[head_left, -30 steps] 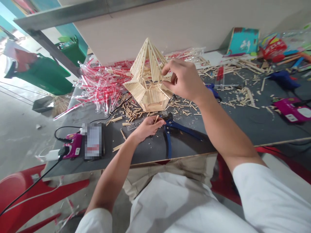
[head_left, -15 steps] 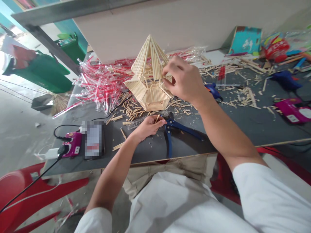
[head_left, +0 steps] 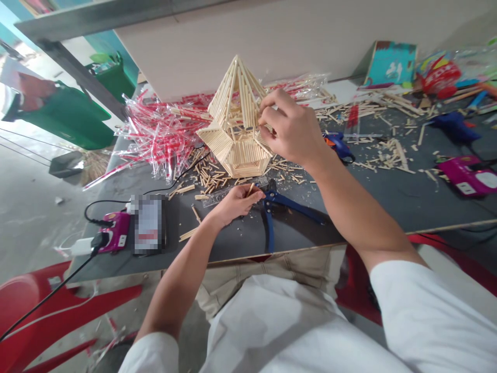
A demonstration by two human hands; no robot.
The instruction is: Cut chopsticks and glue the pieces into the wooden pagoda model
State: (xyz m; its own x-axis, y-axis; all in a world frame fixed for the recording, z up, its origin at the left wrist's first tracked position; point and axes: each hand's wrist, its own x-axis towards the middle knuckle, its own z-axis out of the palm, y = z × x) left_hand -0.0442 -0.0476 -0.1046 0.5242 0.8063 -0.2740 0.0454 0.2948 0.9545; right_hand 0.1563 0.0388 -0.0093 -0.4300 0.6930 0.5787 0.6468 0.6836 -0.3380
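Note:
A small house-like model of thin wooden sticks [head_left: 241, 150], with a pointed roof and flared lower panels, stands upright on the dark table. At the right side of its roof is my right hand [head_left: 289, 124], fingers curled together; whatever sits between the fingertips is hidden. My left hand [head_left: 238, 203] rests low in front of the model, closed on a short wooden stick [head_left: 250, 189]. Just right of that hand lies a blue-handled cutter [head_left: 277, 199]. Partly beneath the left hand is a clear ruler [head_left: 215, 198].
Red-and-clear plastic wrappers [head_left: 163, 134] heap at the left back. Loose cut sticks [head_left: 212, 173] surround the model. A phone [head_left: 148, 225] and a magenta power strip [head_left: 116, 230] lie front left. A blue glue gun [head_left: 339, 146] sits behind my right forearm; a second magenta strip [head_left: 468, 176] is far right.
The view has shifted very slightly. My right hand stays at the roof's right side with a small change in its fingers; my left hand keeps the stick in place.

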